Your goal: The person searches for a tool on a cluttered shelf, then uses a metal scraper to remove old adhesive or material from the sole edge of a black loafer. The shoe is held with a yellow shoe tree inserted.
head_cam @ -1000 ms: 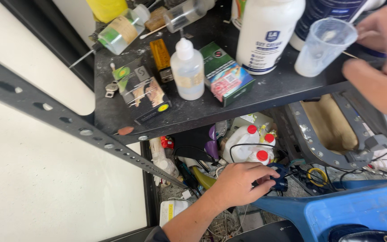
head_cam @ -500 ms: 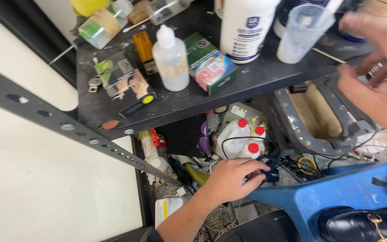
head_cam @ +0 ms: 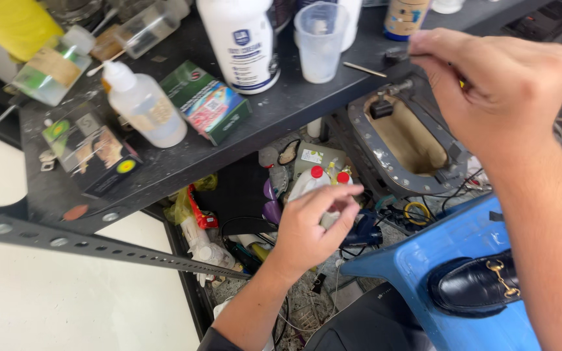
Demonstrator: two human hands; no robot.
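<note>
At lower centre, a red-capped white bottle [head_cam: 312, 183] was pinched by the left hand [head_cam: 310, 227]; at upper right, the right hand [head_cam: 499, 84] was curled shut, its contents hidden.

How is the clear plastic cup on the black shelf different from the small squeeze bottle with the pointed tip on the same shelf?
The clear plastic cup is open at the top; the squeeze bottle is closed by a white pointed cap. The cup stands upright near the shelf's middle, while the bottle leans and sits further left, beside a green box. The cup looks empty; the bottle's cloudy body carries a tan label. Both are translucent plastic and rest on the black shelf, and neither hand touches them.
</note>
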